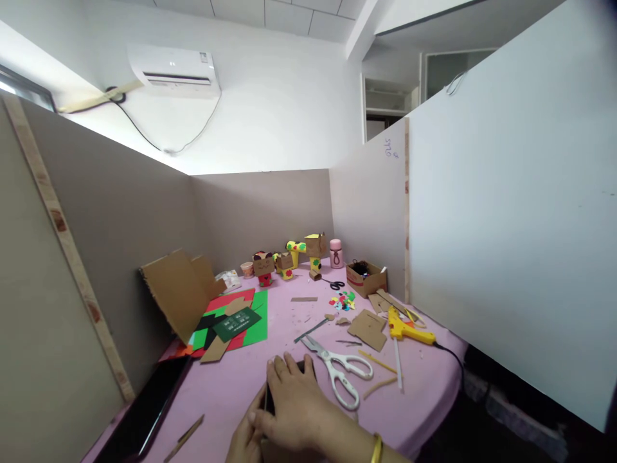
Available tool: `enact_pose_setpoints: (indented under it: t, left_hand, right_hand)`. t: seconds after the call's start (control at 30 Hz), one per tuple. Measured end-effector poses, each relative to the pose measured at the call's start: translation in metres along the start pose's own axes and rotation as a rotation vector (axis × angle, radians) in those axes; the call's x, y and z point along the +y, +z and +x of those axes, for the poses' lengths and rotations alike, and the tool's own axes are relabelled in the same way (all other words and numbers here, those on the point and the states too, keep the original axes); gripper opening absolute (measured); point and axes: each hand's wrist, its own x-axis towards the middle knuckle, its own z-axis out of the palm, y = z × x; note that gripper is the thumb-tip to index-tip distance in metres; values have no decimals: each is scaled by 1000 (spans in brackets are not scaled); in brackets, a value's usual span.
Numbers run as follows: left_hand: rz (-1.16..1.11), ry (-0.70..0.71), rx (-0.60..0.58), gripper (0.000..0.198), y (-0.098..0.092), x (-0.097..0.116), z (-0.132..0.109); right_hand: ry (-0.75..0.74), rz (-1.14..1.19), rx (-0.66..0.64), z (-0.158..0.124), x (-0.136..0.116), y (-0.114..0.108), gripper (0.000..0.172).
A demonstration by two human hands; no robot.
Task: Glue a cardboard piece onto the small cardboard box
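Observation:
Low in the middle, my right hand (299, 405) lies flat with fingers stretched over a dark flat piece (309, 367), covering most of it. My left hand (245, 429) grips the left side of the same piece, its fingers partly hidden. Some brown cardboard shows below the hands; whether it is joined to the dark piece I cannot tell. Just right of my right hand lie white-handled scissors (344, 373), blades parted. Thin cardboard strips (378, 361) and a cut cardboard sheet (369, 329) lie beyond them.
A yellow glue gun (407, 329) with a black cord rests at right. Colored paper (260, 315) and folded cardboard (173, 292) are at left, near a black tablet-like slab (144, 411). Cardboard figures (263, 269), a pink bottle (336, 255) and a cardboard box (365, 281) stand at the back.

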Motion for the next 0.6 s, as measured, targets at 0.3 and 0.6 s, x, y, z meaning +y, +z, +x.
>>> enact_pose_setpoints:
  t: [0.3,0.6]
  left_hand:
    - [44,-9,-12,70,-1,3,-1]
    - [71,49,-33,58,0,3,0]
  right_hand:
    - [5,5,0,0,1,-1,81]
    - [1,2,0,1,2,1,80]
